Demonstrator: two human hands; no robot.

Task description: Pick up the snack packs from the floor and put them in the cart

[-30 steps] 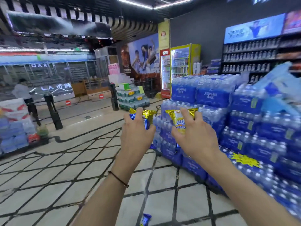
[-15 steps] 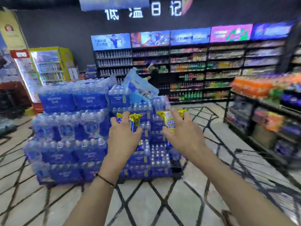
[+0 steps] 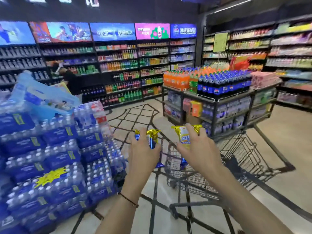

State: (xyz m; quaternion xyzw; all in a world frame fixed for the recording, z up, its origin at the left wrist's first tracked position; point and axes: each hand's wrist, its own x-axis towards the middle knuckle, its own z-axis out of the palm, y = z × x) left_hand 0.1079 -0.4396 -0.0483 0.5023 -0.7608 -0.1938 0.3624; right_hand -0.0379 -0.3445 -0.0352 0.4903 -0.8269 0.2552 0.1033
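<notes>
Both of my hands are loaded: my left hand (image 3: 143,152) is curled round a blue snack pack (image 3: 152,141) with a gold crimped top, and my right hand (image 3: 198,149) is curled round a yellow snack pack (image 3: 184,136), both packs upright at lower centre of the frame. The wire cart (image 3: 244,152) stands just beyond and below them at lower right. The yellow pack appears to be above the near edge of the basket, and the blue pack a little left of it, nearer the stacked water bottle cases (image 3: 50,157) at left. I judge the step in hand to be the drop into the cart. To do it well I should carry both hands forward until both packs are clearly over the basket and past its rim, bring the left hand rightward first, lower them inside, then let go, so that neither pack glances off the wire and falls to the floor (image 3: 278,132). Limits of view: the backs of my hands hide my fingertips and the lower halves of the packs. The basket floor is blurred and partly covered, so I cannot tell what lies in it. The lettering on the packs is unreadable. The floor beneath me is cut off, so I cannot tell if more packs lie there.
</notes>
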